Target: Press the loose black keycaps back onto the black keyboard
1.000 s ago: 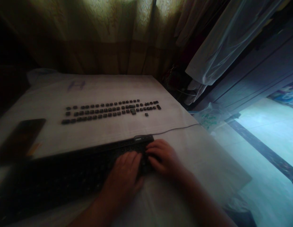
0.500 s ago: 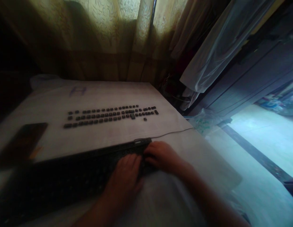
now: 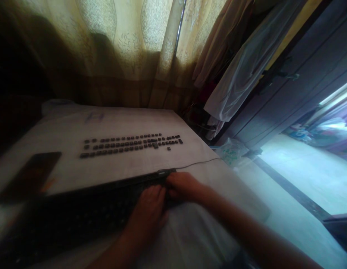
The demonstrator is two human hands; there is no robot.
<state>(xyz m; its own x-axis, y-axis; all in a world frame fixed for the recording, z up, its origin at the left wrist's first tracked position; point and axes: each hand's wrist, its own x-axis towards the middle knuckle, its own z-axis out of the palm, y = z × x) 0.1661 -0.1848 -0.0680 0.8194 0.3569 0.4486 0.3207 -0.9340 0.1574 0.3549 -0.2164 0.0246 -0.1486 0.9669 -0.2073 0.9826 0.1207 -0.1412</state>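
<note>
A black keyboard [image 3: 86,215] lies across the near side of the table, blurred. My left hand [image 3: 149,205] rests on its right part, fingers stretched out flat over the keys. Beside it, my right hand [image 3: 182,186] is at the keyboard's right end with its fingers curled down and pressed together. What those fingers grip, if anything, is hidden. Beyond the keyboard, loose black keycaps [image 3: 121,150] lie in three rows, with a single keycap [image 3: 169,148] apart from them on the near right.
A dark flat rectangular object [image 3: 32,175] lies at the left on the pale-covered table [image 3: 128,118]. The keyboard's cable [image 3: 200,163] runs off the right edge. Behind hang patterned curtains [image 3: 128,48] and a white cloth [image 3: 235,82]. A plastic bag [image 3: 232,151] sits right of the table.
The camera view has tilted upward, so the table sits lower in it. My right hand has drawn slightly left with its fingers more curled; my left hand stays on the keyboard.
</note>
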